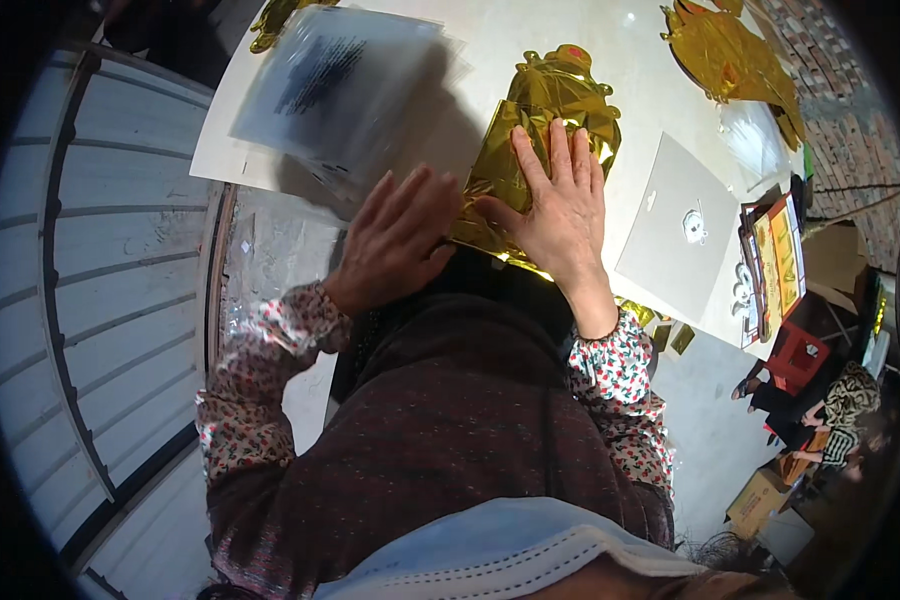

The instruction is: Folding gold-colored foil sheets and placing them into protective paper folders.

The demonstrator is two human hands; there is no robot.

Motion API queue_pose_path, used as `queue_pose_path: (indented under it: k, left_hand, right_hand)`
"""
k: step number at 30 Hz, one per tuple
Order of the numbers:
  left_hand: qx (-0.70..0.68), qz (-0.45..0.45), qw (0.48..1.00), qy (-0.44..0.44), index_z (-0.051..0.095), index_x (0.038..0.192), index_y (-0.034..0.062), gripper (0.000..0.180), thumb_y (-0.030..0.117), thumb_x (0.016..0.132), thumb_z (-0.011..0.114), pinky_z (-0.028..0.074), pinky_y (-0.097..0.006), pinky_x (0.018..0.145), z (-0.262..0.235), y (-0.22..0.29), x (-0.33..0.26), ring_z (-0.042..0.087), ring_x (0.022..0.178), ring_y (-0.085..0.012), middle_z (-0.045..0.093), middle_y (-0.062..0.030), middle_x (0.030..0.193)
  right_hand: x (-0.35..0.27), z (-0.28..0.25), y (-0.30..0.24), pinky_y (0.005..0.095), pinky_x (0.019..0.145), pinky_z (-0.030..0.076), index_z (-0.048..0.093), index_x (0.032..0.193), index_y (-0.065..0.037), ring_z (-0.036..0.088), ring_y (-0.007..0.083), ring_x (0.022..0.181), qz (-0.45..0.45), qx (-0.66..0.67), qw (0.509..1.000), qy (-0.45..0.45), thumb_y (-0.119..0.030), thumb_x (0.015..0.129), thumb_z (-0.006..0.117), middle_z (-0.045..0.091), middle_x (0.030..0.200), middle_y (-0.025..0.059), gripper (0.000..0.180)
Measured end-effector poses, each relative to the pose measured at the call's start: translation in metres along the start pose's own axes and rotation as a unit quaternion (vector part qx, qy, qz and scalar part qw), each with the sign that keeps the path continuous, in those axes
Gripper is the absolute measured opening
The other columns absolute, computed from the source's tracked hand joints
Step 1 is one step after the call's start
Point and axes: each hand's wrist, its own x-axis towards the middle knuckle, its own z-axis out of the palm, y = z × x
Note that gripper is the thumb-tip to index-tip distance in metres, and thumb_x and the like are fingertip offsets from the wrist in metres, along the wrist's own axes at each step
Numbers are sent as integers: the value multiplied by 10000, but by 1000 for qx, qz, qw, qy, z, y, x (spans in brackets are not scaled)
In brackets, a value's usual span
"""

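Observation:
Under my right hand (565, 205) lies a shiny gold foil piece (560, 95), flat and folded, with wavy edges and a small red mark at its far end. That hand presses on it with spread fingers. My left hand (400, 235) is held at the near edge of the table, left of the foil, its fingers stretched out and slightly blurred; nothing shows in it. Beyond it, a stack of clear plastic bags (340, 90) with dark print lies on the table. To the right of the foil sits a pale grey card (675, 225) with a small dark-and-white picture.
More gold foil pieces (735, 55) lie at the table's far right, near clear bags (750, 140). Colourful printed cards (775, 260) stand at the right edge of the white table (450, 25). Another person (845, 400) sits at the right, near cardboard boxes (760, 500).

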Motion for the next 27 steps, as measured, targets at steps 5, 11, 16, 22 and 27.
queue_pose_path:
  k: [5,11,16,22,27]
  left_hand:
    - [-29,144,989,4,604,1313,74,472,167,851,630,351,-450,1134,26,18,-11,491,1342,-260,518,-65,1427]
    - [-60,148,987,9,590,1333,126,483,144,850,603,373,-398,1124,40,23,-12,484,1340,-208,524,-68,1401]
    - [-46,102,994,10,613,1315,135,513,124,803,622,416,-403,1070,24,20,-24,516,1297,-221,535,-64,1397]
    - [-552,-319,764,-100,677,1191,36,262,138,969,582,539,-331,859,31,47,-47,670,964,-181,704,-91,1058]
    - [-722,-350,581,-135,611,1179,-92,408,270,1053,470,562,-313,768,45,61,-13,675,809,-167,696,-172,1014]
  right_hand:
    - [1,1,0,497,1186,212,417,1501,-234,230,406,1469,3,-27,1000,-4,-631,806,682,316,1562,216,843]
    - [1,2,-1,499,1188,210,411,1505,-241,234,409,1466,4,-23,1000,-10,-663,808,655,313,1564,215,851]
    - [1,1,0,502,1188,206,409,1506,-239,234,408,1467,4,-36,999,-5,-674,807,647,313,1564,214,857]
    - [0,4,2,505,1190,196,405,1509,-235,222,409,1470,1,-35,999,1,-693,812,625,307,1567,213,862]
    - [-1,6,3,502,1191,192,409,1508,-231,213,413,1471,-4,-30,1000,0,-679,839,598,297,1570,213,827]
